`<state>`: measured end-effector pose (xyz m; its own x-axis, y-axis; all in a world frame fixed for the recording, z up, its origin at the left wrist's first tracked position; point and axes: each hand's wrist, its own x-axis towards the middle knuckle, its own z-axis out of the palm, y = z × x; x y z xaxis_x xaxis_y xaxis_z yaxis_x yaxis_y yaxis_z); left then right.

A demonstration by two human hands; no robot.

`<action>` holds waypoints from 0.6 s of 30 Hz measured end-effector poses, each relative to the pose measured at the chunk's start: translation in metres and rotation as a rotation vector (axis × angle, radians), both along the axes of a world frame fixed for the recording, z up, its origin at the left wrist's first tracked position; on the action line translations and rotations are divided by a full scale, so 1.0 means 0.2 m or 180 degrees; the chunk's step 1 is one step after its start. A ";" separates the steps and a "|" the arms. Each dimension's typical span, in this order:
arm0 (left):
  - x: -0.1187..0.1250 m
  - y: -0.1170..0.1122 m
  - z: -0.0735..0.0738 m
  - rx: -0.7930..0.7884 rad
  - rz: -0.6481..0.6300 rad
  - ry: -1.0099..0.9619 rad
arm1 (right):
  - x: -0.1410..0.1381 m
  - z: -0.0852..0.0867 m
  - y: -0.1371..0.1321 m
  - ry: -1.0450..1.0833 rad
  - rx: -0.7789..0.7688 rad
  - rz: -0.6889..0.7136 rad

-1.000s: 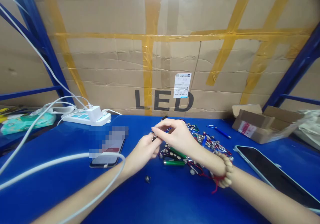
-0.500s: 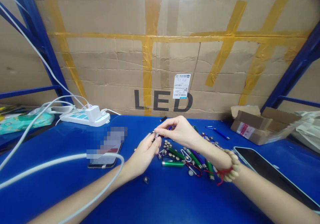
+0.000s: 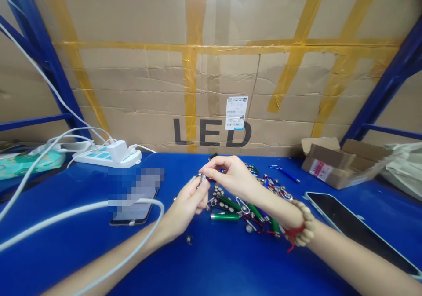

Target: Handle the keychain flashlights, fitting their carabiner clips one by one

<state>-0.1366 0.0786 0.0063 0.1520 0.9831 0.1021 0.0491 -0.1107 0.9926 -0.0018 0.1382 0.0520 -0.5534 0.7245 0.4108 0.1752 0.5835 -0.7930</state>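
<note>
My left hand (image 3: 189,199) is closed around a small silvery part (image 3: 202,178), whose kind I cannot make out. Thumb and forefinger of my right hand (image 3: 232,173) pinch at the upper end of that same part, so the fingers cover most of it. Just below the hands lies a green metal tube (image 3: 224,217) with a silver end. Beside it are a silver carabiner clip (image 3: 243,205) and several small round cells (image 3: 218,191). Nearer to me, a small metal cap (image 3: 189,239) sits alone on the blue table (image 3: 211,265).
On the left are a phone (image 3: 133,208), a power strip (image 3: 95,156) with a white charger (image 3: 118,151), and a white cable (image 3: 75,212) crossing above my left forearm. To the right stand an open cardboard box (image 3: 329,166), a blue pen-like tube (image 3: 290,175) and a larger phone (image 3: 352,230).
The view has shifted slightly, moving the whole scene a little left. Both hands keep together at the silvery part, with the left fingers curled a bit differently.
</note>
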 end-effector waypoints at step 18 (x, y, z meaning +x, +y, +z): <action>-0.02 0.01 0.02 0.0858 0.0775 0.1244 | -0.05 -0.07 -0.07 0.0916 0.0410 -0.0669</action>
<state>-0.1398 0.0808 0.0113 -0.0001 0.9413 0.3375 0.4656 -0.2987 0.8331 -0.0126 0.1248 0.0371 -0.2469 0.7423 0.6229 0.0824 0.6565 -0.7498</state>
